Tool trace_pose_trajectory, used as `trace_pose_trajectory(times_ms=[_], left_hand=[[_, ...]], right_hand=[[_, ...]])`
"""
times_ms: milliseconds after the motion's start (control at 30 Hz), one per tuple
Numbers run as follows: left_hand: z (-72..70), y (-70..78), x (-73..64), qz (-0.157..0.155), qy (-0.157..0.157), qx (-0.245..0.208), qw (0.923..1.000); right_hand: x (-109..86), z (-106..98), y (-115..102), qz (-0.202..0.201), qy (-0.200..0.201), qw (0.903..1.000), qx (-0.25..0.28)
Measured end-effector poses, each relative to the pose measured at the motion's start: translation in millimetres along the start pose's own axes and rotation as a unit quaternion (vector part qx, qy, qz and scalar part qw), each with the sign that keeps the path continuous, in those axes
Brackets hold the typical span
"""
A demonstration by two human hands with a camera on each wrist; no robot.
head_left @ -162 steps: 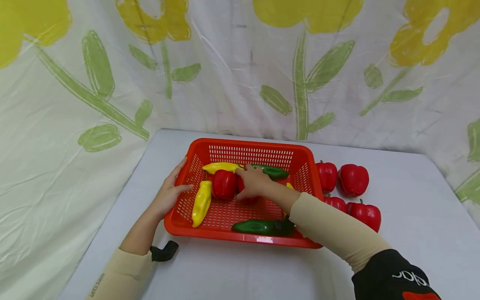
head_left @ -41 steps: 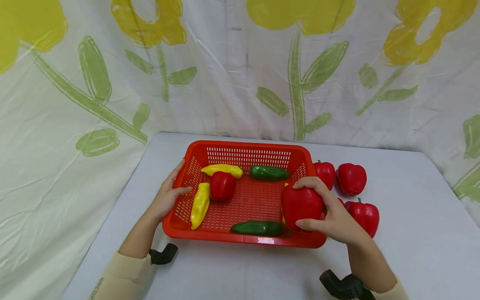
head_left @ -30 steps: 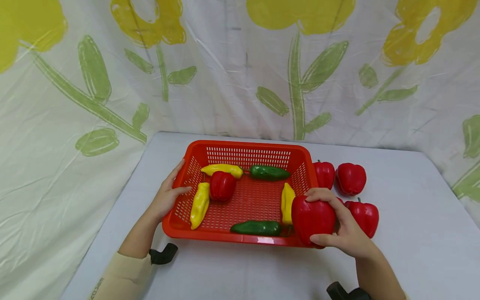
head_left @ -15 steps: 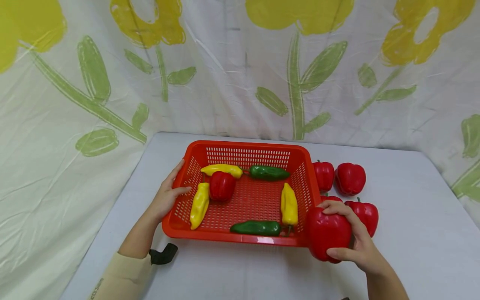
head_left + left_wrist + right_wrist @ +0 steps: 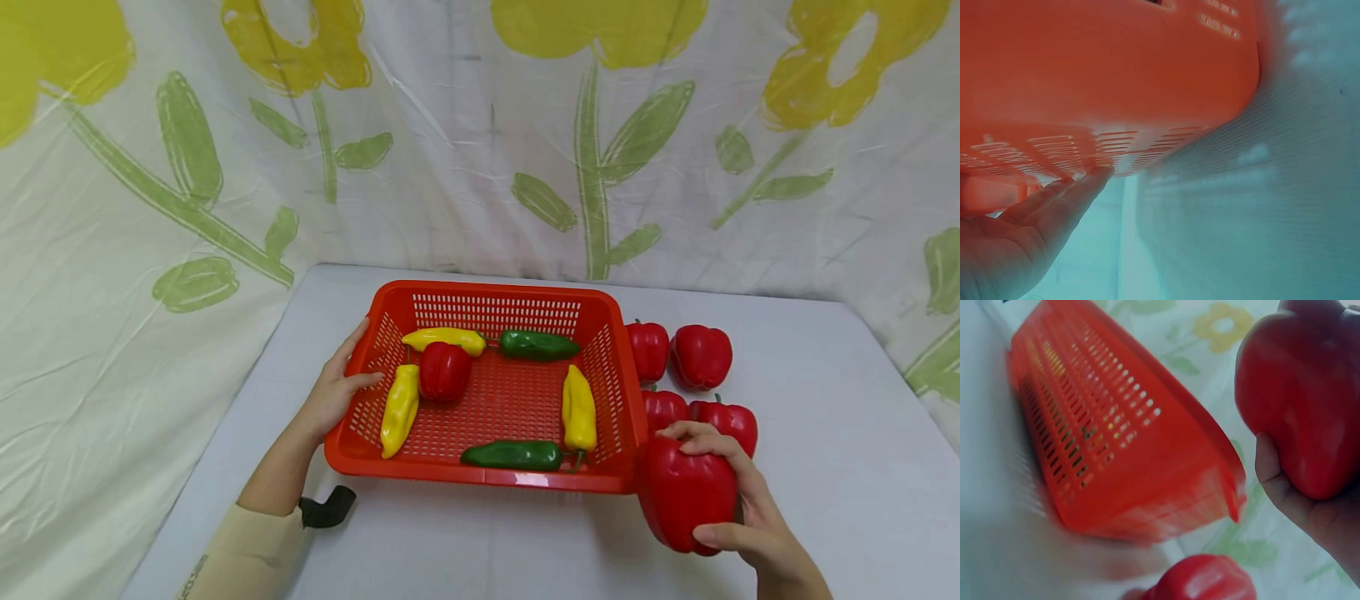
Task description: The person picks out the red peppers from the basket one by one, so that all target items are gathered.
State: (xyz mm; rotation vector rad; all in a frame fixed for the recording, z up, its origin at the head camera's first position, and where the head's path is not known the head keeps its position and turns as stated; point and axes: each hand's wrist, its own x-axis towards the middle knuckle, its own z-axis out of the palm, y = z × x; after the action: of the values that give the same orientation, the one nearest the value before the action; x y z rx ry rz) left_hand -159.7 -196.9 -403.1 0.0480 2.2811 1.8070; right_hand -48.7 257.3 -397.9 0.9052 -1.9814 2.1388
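My right hand (image 5: 750, 500) grips a large red bell pepper (image 5: 686, 496), held up off the table just outside the basket's near right corner. In the right wrist view the thumb presses against the pepper (image 5: 1300, 400). My left hand (image 5: 337, 390) holds the left side of the red plastic basket (image 5: 487, 475), thumb over the rim and fingers along the outer wall. Inside the basket lie another red bell pepper (image 5: 445, 372), a yellow pepper at left (image 5: 401, 411), one at the back (image 5: 444, 339), one at right (image 5: 578, 408), and green peppers at the back (image 5: 538, 345) and front (image 5: 512, 455).
Several red bell peppers stand on the table right of the basket, among them one at the back right (image 5: 701, 357) and one nearer (image 5: 727, 425). The white table (image 5: 817, 392) meets a curtain (image 5: 450, 167) with painted flowers behind it.
My right hand has lifted a red bell pepper out of the basket and carried it right and toward me, past the rim. My left hand stays on the basket.
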Motion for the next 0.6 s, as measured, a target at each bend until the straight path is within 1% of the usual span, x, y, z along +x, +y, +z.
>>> trace_pose_trajectory(times_ms=[167, 300, 400, 600], left_hand=[[0.1, 0.0, 0.2, -0.002, 0.002, -0.004, 1.0], [0.2, 0.1, -0.3, -0.007, 0.003, -0.004, 1.0], [0.3, 0.3, -0.9, -0.008, 0.002, -0.003, 1.0], [0.5, 1.0, -0.2, -0.006, 0.003, -0.002, 1.0]], right_hand=[[-10.8, -4, 1, 0.01, 0.001, 0.9999, 0.008], [-20.9, -8, 2, 0.041, 0.004, 0.999, 0.015], [-27.7, -10, 3, 0.056, 0.004, 0.9982, 0.021], [-35.1, -15, 12, 0.064, 0.0, 0.9974, 0.033]])
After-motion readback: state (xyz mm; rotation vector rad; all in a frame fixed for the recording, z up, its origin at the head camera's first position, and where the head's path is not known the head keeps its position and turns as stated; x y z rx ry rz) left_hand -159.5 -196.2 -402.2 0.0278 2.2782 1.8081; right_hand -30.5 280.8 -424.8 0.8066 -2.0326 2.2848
